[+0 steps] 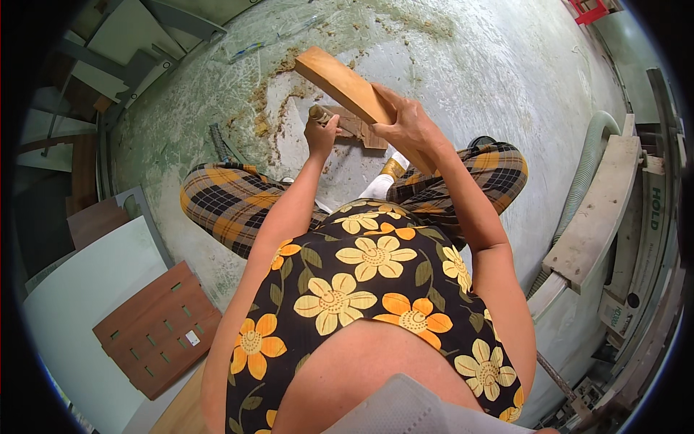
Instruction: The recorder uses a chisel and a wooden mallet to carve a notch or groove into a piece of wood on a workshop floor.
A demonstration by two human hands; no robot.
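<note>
My right hand grips a long, thick block of light orange-brown wood near its lower end, fingers on one side and thumb on the other. The block is raised and slants up to the left. My left hand is closed around a short tool with a round-ended brownish handle, likely a chisel; its working end is hard to make out. Just right of that hand, a flat brown piece of wood lies low near the floor, partly covered by the block. My crossed legs in plaid trousers flank it.
Wood chips litter the concrete floor beyond my hands. A slotted reddish-brown board lies on white panels at left. On the right are a ribbed hose and a wooden beam. A red object stands far right.
</note>
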